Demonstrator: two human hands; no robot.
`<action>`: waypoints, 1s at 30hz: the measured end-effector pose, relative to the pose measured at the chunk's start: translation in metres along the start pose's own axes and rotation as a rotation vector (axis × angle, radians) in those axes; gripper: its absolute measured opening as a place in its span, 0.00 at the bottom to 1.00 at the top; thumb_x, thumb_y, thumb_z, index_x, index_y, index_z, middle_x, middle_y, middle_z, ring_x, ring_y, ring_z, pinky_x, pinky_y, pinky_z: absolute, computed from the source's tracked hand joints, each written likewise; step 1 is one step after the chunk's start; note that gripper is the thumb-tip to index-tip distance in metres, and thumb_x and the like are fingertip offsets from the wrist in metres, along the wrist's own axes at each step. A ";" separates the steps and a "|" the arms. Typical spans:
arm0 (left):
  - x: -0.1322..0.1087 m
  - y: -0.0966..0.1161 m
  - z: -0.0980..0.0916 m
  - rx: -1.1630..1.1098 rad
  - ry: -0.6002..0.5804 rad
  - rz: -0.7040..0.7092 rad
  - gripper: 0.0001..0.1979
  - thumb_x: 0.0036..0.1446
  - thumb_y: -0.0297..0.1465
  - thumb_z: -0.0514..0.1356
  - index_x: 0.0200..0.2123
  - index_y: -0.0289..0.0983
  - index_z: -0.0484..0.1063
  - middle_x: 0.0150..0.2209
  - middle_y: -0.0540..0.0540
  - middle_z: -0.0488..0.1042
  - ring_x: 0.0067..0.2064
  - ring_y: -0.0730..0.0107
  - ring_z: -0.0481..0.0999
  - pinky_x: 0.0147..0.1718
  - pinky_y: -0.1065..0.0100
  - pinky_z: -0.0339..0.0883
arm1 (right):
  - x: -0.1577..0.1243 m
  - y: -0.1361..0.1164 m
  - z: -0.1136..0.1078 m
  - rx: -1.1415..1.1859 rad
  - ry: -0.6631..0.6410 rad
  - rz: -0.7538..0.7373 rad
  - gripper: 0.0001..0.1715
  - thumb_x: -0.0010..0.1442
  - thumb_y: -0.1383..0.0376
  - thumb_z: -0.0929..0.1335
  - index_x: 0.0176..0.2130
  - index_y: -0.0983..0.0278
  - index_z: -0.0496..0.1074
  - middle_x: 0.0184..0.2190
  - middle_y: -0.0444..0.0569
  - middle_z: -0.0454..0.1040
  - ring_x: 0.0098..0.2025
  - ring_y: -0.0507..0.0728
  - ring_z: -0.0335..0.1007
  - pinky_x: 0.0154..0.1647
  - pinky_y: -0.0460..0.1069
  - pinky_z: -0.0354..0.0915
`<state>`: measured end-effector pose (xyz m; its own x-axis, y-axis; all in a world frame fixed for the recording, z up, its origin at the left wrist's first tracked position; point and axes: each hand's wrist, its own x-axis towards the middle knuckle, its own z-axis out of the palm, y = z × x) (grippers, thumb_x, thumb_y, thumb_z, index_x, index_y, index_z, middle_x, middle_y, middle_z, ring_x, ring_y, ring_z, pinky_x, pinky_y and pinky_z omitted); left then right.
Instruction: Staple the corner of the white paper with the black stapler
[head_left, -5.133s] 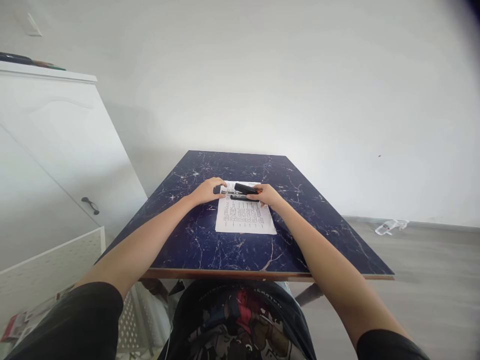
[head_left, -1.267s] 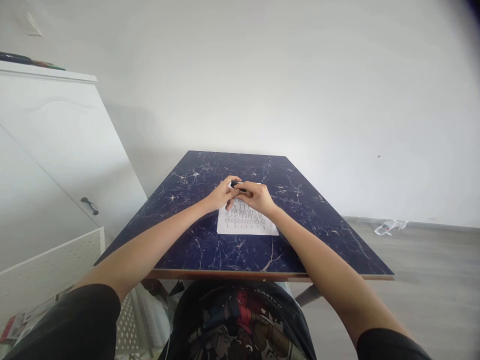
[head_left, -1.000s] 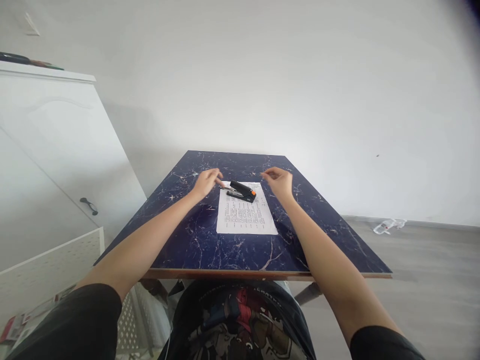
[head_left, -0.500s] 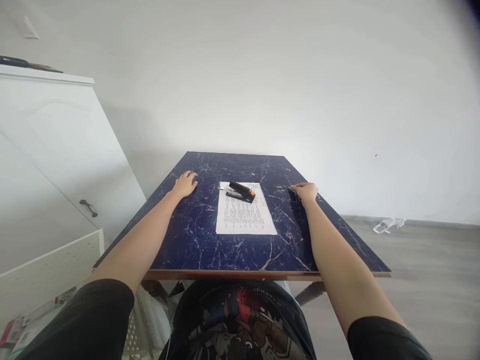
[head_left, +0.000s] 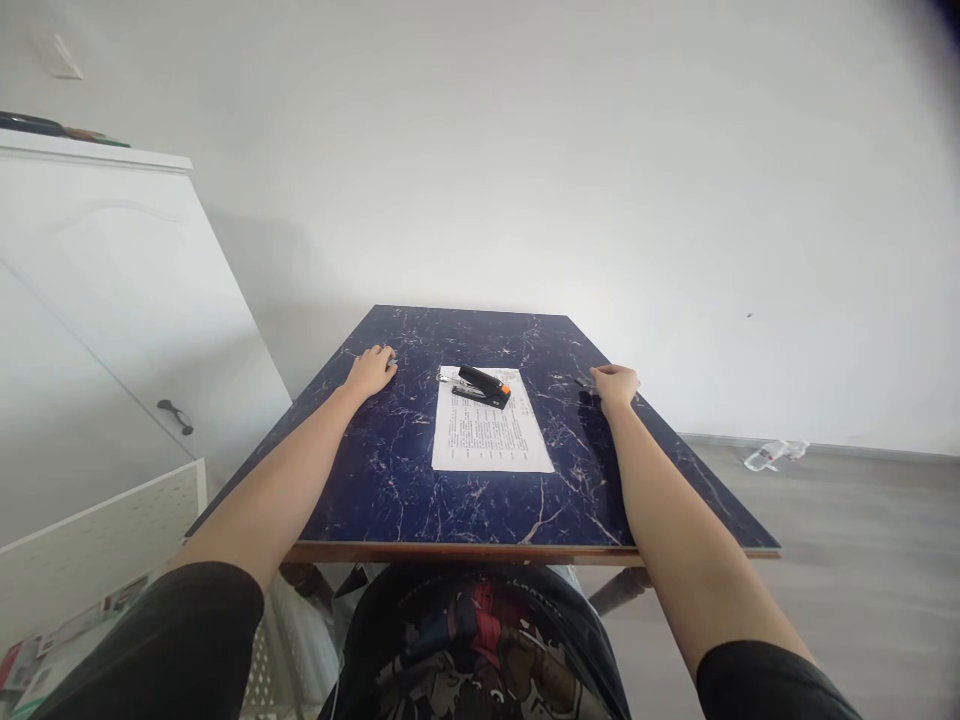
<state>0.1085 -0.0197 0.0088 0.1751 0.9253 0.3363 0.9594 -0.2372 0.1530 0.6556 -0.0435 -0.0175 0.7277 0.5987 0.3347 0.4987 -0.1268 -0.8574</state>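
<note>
A black stapler with an orange patch lies on a printed sheet of paper in the middle of the blue marbled table. Its jaws are parted, and a silver metal part juts from its left end. My left hand rests at the table's left side, fingers curled around a small greyish thing mostly hidden by them. On the right side, my right hand is closed in a pinch. A small dark, thin piece shows at its fingertips; its kind is too small to tell.
A white cabinet with a dark handle stands at the left. The wall rises behind the table's far edge. Clear crumpled plastic lies on the floor at right. A light panel leans at lower left.
My right hand has drawn slightly to the right, and more of the dark piece shows at its fingertips. The left fingers have shifted a little, uncovering more of the greyish thing. The stapler stays put.
</note>
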 end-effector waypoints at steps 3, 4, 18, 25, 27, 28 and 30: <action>-0.001 0.002 -0.001 -0.035 0.051 0.019 0.12 0.66 0.32 0.60 0.52 0.39 0.72 0.51 0.37 0.72 0.52 0.51 0.75 0.52 0.56 0.68 | -0.003 -0.006 -0.002 -0.001 -0.021 -0.004 0.10 0.46 0.63 0.75 0.30 0.66 0.83 0.19 0.49 0.76 0.26 0.60 0.74 0.36 0.53 0.71; -0.001 0.002 -0.001 -0.044 0.068 0.016 0.13 0.65 0.32 0.60 0.52 0.39 0.72 0.52 0.37 0.72 0.51 0.52 0.76 0.51 0.57 0.69 | -0.005 -0.008 -0.003 -0.003 -0.029 -0.009 0.10 0.46 0.63 0.75 0.29 0.66 0.83 0.19 0.49 0.76 0.26 0.61 0.74 0.36 0.53 0.71; 0.008 0.010 0.013 -0.048 0.025 0.189 0.18 0.63 0.23 0.54 0.50 0.37 0.79 0.48 0.37 0.73 0.51 0.54 0.76 0.57 0.58 0.67 | -0.021 -0.037 0.006 -0.029 -0.238 -0.269 0.12 0.49 0.59 0.72 0.30 0.64 0.82 0.26 0.52 0.80 0.33 0.62 0.76 0.41 0.54 0.70; 0.007 0.016 0.008 -0.074 0.000 0.207 0.14 0.61 0.24 0.58 0.49 0.39 0.76 0.45 0.38 0.77 0.48 0.53 0.78 0.50 0.58 0.70 | -0.038 -0.055 0.002 -0.046 -0.318 -0.350 0.09 0.50 0.60 0.72 0.29 0.63 0.81 0.26 0.50 0.80 0.31 0.60 0.75 0.41 0.53 0.69; 0.005 0.021 0.004 -0.144 0.035 0.204 0.15 0.60 0.23 0.59 0.49 0.39 0.76 0.45 0.39 0.79 0.46 0.54 0.79 0.49 0.58 0.71 | -0.041 -0.058 0.001 -0.056 -0.332 -0.354 0.09 0.50 0.60 0.72 0.29 0.63 0.81 0.26 0.50 0.80 0.31 0.60 0.75 0.41 0.53 0.69; 0.004 0.024 0.002 -0.213 0.063 0.197 0.14 0.60 0.23 0.59 0.48 0.39 0.77 0.44 0.40 0.80 0.45 0.55 0.80 0.49 0.58 0.72 | -0.042 -0.059 0.001 -0.059 -0.336 -0.360 0.08 0.50 0.61 0.72 0.29 0.63 0.81 0.26 0.49 0.80 0.31 0.59 0.75 0.41 0.53 0.69; 0.000 0.035 -0.003 -0.410 0.126 0.166 0.11 0.60 0.26 0.61 0.45 0.39 0.79 0.41 0.42 0.82 0.44 0.57 0.82 0.49 0.59 0.73 | -0.043 -0.061 0.000 -0.062 -0.338 -0.371 0.08 0.51 0.61 0.72 0.29 0.63 0.80 0.26 0.49 0.80 0.31 0.59 0.75 0.41 0.52 0.69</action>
<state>0.1411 -0.0282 0.0166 0.2669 0.8276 0.4937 0.7494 -0.5004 0.4337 0.5937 -0.0614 0.0202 0.3080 0.8337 0.4584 0.7294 0.1025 -0.6764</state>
